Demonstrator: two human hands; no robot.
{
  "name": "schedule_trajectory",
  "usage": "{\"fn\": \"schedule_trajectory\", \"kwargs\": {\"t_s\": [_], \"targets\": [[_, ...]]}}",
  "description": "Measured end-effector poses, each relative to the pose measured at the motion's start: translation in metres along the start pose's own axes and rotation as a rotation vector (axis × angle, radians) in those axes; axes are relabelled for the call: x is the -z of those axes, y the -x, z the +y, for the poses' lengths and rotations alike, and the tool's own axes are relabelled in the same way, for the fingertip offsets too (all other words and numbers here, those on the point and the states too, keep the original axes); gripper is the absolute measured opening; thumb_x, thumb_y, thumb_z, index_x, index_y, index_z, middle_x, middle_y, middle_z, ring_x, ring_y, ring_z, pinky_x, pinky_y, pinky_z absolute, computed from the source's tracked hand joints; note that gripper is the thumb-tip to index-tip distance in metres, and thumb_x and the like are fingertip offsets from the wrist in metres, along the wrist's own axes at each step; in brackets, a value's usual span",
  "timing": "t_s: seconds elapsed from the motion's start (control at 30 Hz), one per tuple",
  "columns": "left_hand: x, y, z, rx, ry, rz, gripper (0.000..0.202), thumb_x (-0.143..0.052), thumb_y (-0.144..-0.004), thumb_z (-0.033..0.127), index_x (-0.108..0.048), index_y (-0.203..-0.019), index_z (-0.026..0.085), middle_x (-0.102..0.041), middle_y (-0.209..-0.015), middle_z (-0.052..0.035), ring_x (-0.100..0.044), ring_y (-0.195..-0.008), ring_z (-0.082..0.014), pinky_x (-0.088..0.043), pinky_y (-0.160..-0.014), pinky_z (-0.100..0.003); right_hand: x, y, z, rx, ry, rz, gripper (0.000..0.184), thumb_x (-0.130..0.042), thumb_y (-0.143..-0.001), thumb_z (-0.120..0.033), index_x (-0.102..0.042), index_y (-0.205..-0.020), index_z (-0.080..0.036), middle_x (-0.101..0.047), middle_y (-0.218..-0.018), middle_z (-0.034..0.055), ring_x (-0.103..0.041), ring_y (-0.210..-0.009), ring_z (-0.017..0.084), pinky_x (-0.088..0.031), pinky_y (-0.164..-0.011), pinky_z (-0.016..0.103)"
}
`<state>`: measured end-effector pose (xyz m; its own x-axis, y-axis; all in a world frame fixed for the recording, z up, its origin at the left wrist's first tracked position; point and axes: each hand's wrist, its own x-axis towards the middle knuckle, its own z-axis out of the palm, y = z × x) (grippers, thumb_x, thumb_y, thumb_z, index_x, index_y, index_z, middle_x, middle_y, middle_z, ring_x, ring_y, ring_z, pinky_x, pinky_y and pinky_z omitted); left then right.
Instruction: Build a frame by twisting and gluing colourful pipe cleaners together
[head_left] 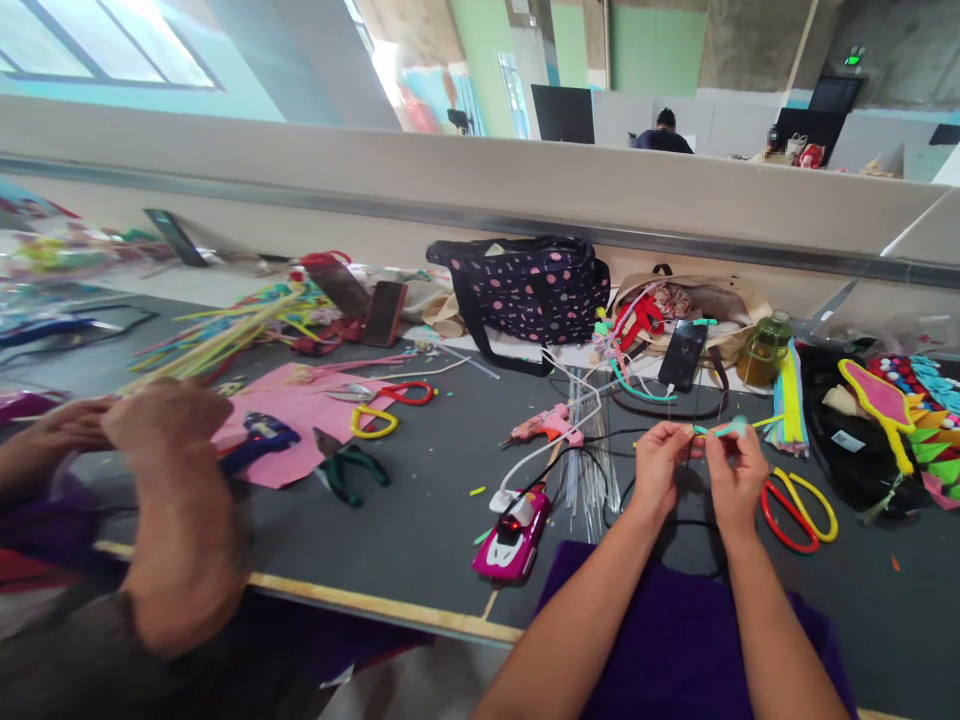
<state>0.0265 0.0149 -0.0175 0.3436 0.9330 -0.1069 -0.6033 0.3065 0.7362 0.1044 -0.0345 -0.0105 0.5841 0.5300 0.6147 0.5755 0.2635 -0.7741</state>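
Observation:
My left hand [666, 462] and my right hand [736, 472] are close together above the dark table, fingers pinched. Between them is a teal pipe cleaner [720, 430], with a yellow length sticking out to the right. Its finer details are too small to make out. A purple cloth [667, 640] lies beneath my forearms. Red-and-yellow-handled scissors [801, 512] rest right of my right hand. To the left of my hands are a pink glue gun [551, 425], a bundle of clear sticks [589, 470] and a magenta car-shaped power strip [514, 540].
At left a co-worker's blurred arms [169, 480] reach over the table near a blue glue gun [262, 440], pliers [349, 465] and pink sheet [289, 400]. A dotted bag [536, 290], phone [682, 355], glass jar [763, 350] and pipe-cleaner bundle [789, 400] stand behind.

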Motion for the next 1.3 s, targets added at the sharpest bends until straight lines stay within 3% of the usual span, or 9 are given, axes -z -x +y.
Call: {"fn": "schedule_trajectory", "kwargs": {"t_s": [0.13, 0.33, 0.5, 0.63, 0.87, 1.17, 1.3], "targets": [[-0.001, 0.0, 0.0, -0.05, -0.054, 0.026, 0.026, -0.082, -0.06, 0.031, -0.066, -0.068, 0.012, -0.067, -0.064, -0.0031, -0.06, -0.058, -0.0109, -0.05, -0.06, -0.024, -0.002, 0.004, 0.001, -0.015, -0.007, -0.005, 0.01, -0.058, -0.085, -0.027, -0.061, -0.082, -0.018, -0.059, -0.073, -0.0001, -0.053, -0.064, 0.013, -0.044, -0.062, 0.027], [-0.002, 0.001, 0.001, -0.191, -0.144, 0.07, 0.022, -0.08, -0.063, 0.03, -0.068, -0.07, 0.013, -0.068, -0.067, -0.0025, -0.059, -0.059, -0.0102, -0.049, -0.06, -0.023, -0.001, 0.004, -0.001, 0.242, 0.107, -0.01, 0.004, -0.058, -0.086, -0.018, -0.062, -0.085, -0.019, -0.063, -0.078, 0.0031, -0.057, -0.072, 0.015, -0.047, -0.068, 0.029], [0.002, 0.002, 0.0, -0.3, -0.234, 0.081, 0.02, -0.079, -0.065, 0.029, -0.069, -0.073, 0.014, -0.068, -0.07, -0.0025, -0.059, -0.062, -0.0105, -0.047, -0.062, -0.022, 0.002, 0.004, -0.006, 0.458, 0.198, -0.083, 0.013, -0.057, -0.086, -0.011, -0.062, -0.093, -0.019, -0.068, -0.085, 0.0062, -0.061, -0.081, 0.018, -0.049, -0.075, 0.032], [0.002, 0.006, -0.001, -0.361, -0.291, 0.086, 0.019, -0.077, -0.069, 0.031, -0.069, -0.076, 0.015, -0.069, -0.074, -0.0031, -0.06, -0.065, -0.012, -0.048, -0.063, -0.023, 0.005, 0.004, -0.007, 0.542, 0.269, -0.096, 0.015, -0.056, -0.085, -0.01, -0.062, -0.095, -0.02, -0.069, -0.086, 0.0067, -0.062, -0.081, 0.019, -0.049, -0.075, 0.033], [-0.005, 0.014, 0.004, -0.406, -0.381, 0.103, 0.013, -0.073, -0.07, 0.029, -0.07, -0.075, 0.018, -0.07, -0.076, -0.0034, -0.062, -0.07, -0.0152, -0.048, -0.068, -0.026, 0.005, 0.003, -0.005, 0.408, 0.208, -0.069, 0.01, -0.054, -0.088, -0.019, -0.062, -0.093, -0.022, -0.068, -0.088, 0.0066, -0.063, -0.085, 0.019, -0.05, -0.077, 0.036], [-0.002, 0.008, 0.0, -0.405, -0.478, 0.086, 0.011, -0.071, -0.072, 0.027, -0.069, -0.073, 0.017, -0.068, -0.073, -0.003, -0.059, -0.067, -0.0139, -0.045, -0.064, -0.024, 0.003, 0.003, -0.01, 0.265, 0.081, 0.036, 0.004, -0.057, -0.087, -0.021, -0.06, -0.084, -0.02, -0.064, -0.079, 0.0044, -0.059, -0.074, 0.016, -0.048, -0.067, 0.03], [-0.001, 0.007, 0.001, -0.424, -0.528, 0.096, 0.012, -0.069, -0.074, 0.029, -0.067, -0.072, 0.017, -0.066, -0.071, -0.0027, -0.057, -0.065, -0.0135, -0.043, -0.062, -0.024, 0.002, 0.005, -0.005, 0.099, 0.038, 0.071, 0.01, -0.059, -0.086, -0.027, -0.062, -0.084, -0.018, -0.066, -0.078, 0.0042, -0.06, -0.07, 0.015, -0.049, -0.067, 0.029]]}}
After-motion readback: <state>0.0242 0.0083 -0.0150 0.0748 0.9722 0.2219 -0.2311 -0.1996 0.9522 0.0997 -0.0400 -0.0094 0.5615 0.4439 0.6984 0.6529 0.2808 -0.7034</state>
